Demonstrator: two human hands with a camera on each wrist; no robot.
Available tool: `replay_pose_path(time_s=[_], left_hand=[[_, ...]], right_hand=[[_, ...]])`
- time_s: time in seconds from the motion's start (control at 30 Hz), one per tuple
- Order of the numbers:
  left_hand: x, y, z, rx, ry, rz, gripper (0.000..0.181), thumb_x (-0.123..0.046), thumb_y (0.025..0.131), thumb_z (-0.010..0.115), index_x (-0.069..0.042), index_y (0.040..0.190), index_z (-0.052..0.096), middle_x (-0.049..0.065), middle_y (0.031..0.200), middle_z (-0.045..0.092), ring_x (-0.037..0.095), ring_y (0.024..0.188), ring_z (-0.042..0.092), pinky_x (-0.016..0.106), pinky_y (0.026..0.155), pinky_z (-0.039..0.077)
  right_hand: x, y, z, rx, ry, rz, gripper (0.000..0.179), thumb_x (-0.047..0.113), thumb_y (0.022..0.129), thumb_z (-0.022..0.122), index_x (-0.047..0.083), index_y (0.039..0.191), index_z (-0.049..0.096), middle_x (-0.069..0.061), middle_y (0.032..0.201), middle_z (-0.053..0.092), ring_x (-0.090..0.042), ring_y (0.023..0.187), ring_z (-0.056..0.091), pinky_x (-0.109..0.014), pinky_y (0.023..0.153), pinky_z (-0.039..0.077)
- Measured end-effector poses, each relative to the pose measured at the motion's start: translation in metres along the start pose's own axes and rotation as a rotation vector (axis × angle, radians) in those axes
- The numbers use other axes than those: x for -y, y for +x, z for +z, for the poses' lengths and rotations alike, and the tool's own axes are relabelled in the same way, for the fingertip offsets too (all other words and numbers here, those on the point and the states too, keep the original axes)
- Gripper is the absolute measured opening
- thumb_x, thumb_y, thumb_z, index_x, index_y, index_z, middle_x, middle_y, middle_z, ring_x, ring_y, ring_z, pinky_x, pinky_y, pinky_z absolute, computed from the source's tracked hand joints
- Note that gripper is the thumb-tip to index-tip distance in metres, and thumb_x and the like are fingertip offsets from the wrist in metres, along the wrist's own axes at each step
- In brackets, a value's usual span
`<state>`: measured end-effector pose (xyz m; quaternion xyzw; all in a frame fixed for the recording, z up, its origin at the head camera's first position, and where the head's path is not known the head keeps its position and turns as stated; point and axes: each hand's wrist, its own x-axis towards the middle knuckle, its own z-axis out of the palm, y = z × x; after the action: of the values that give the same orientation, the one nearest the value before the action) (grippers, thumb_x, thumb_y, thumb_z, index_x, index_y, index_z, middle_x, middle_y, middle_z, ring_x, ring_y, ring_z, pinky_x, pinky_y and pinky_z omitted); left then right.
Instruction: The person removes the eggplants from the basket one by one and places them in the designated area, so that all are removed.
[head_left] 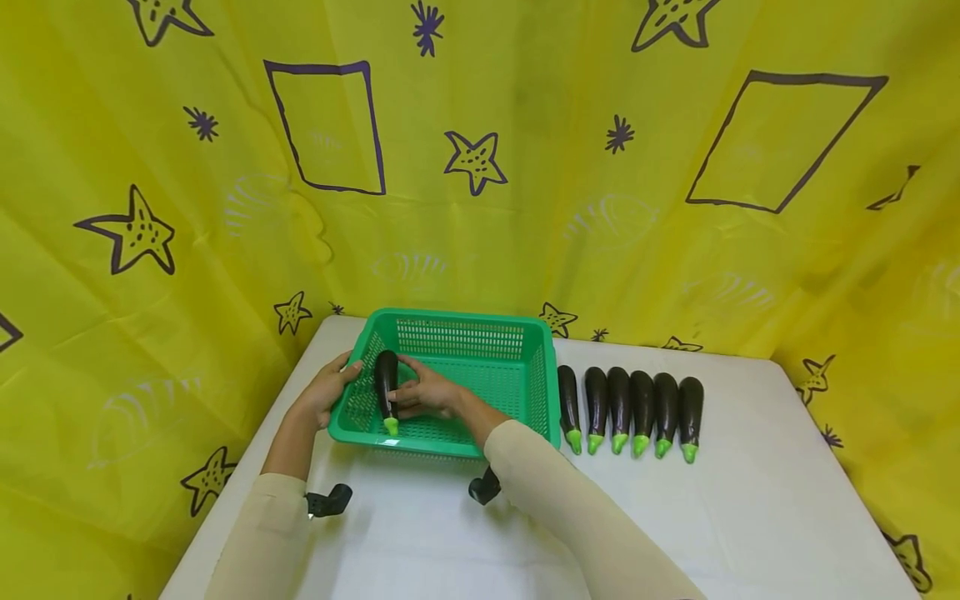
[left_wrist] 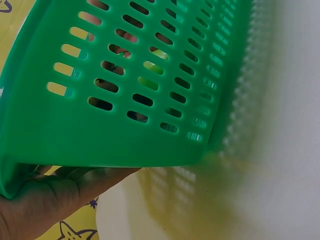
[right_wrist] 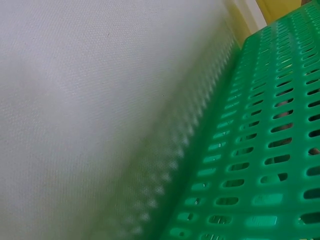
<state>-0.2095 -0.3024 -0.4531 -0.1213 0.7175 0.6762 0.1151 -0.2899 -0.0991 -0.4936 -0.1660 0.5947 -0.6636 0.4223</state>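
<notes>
A green plastic basket (head_left: 480, 450) with slotted walls stands on the white table. My left hand (head_left: 324, 392) grips its left rim; in the left wrist view the hand (left_wrist: 60, 200) lies against the basket's outer wall (left_wrist: 100, 140). Inside the basket, my right hand (head_left: 427, 392) holds a dark eggplant (head_left: 386, 379) with a green stem end near the left wall, the stem pointing toward me. The right wrist view shows mainly the slotted basket wall (right_wrist: 250, 165), the hand and eggplant being largely hidden behind it.
Several more eggplants (head_left: 641, 408) lie in a row on the table (head_left: 750, 500), just right of the basket, stems toward me. A yellow curtain (head_left: 480, 233) with star drawings hangs behind and along both sides. A black wrist-camera mount (head_left: 330, 500) sticks out from the left sleeve.
</notes>
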Motion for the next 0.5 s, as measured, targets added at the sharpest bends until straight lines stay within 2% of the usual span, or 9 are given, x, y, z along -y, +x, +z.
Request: replay_pose_path(time_s=[0.17,0.5], left_hand=[[-0.0005,0.0013,0.0012,-0.013,0.003,-0.002,0.062,-0.027,0.117,0.033,-0.007,0.169,0.008,0.033,0.161,0.030,0.048,0.142,0.040,0.059,0.108,0.043],[-0.0016,0.0028,-0.0006,-0.013,0.007,0.003,0.061,-0.026,0.116,0.034,-0.006,0.169,0.011,0.032,0.157,0.036,0.045,0.136,0.046,0.054,0.100,0.051]], right_hand=[[0.0012,-0.0023,-0.0003,-0.005,-0.012,-0.003,0.089,-0.009,0.101,0.062,0.021,0.170,0.015,-0.028,0.123,0.065,-0.043,0.108,0.071,-0.053,0.092,0.056],[0.0051,-0.0013,-0.0025,-0.016,-0.045,-0.016,0.091,-0.008,0.100,0.063,0.022,0.171,0.013,-0.031,0.127,0.063,-0.047,0.112,0.069,-0.053,0.093,0.056]])
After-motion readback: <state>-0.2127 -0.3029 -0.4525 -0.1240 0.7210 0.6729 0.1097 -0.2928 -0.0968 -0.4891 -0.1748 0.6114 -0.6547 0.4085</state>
